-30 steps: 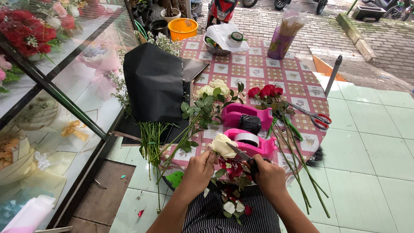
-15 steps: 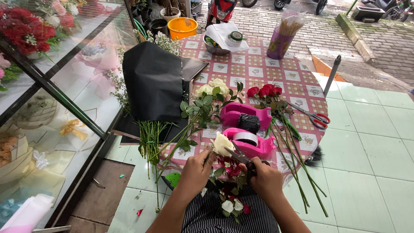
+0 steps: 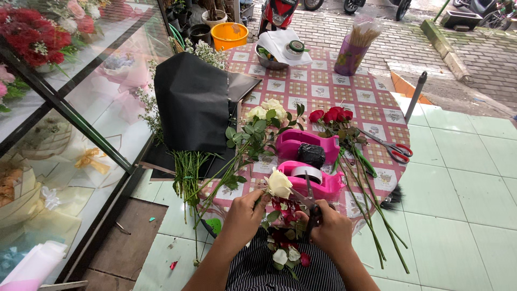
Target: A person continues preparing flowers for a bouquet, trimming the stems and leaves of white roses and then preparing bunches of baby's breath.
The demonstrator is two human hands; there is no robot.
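Observation:
My left hand [image 3: 245, 214] grips the stem of a cream white rose [image 3: 279, 184] just below its bloom, at the near edge of the round table [image 3: 323, 86]. My right hand [image 3: 329, 229] holds dark scissors [image 3: 311, 207], whose blades point up toward the rose's stem. Cut leaves and petals [image 3: 285, 248] lie on my striped lap below the hands. Two pink tape dispensers [image 3: 309, 161] stand just beyond the rose.
Red roses [image 3: 331, 115] and white roses [image 3: 266, 110] with long green stems lie on the checked tablecloth. Black wrapping paper [image 3: 195, 99] sits at left, red-handled scissors [image 3: 396, 151] at right. A glass flower display case [image 3: 59, 108] runs along the left. An orange bucket [image 3: 230, 35] stands behind.
The white rose has shifted slightly right and down toward me. My right hand has brought the scissors up to the stem.

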